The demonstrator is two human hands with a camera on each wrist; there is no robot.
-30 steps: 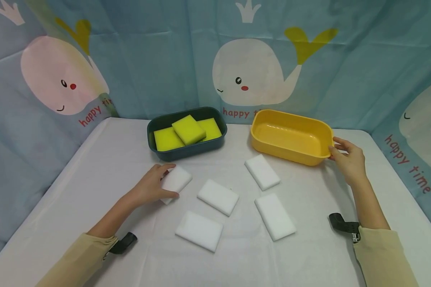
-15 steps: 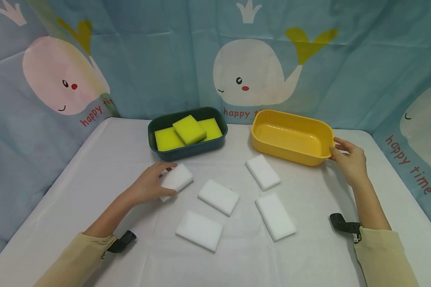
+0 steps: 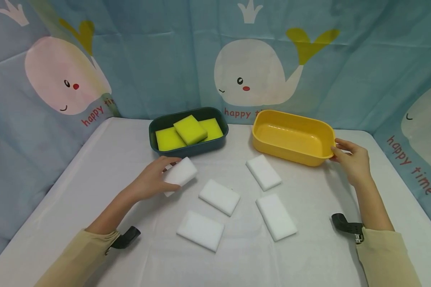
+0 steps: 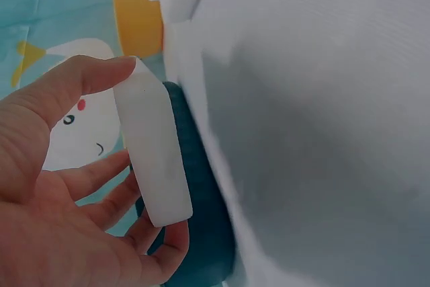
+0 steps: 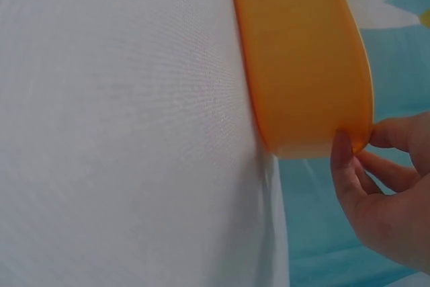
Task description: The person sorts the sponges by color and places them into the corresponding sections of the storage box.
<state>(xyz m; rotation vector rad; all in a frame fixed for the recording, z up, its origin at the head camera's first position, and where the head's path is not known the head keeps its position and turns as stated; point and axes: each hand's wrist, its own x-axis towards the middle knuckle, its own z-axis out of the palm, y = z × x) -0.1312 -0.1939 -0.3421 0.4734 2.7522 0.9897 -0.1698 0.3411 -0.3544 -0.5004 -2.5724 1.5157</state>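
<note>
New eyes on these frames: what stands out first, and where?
Likely the glossy yellow plastic oblong tray, back right on the white-covered table, its right end held by the right hand. Left of it, a dark green oblong tray holds three bright yellow rectangular sponges. Nearer the camera, the left hand grips a white rectangular block, four more lying on the table.
</note>
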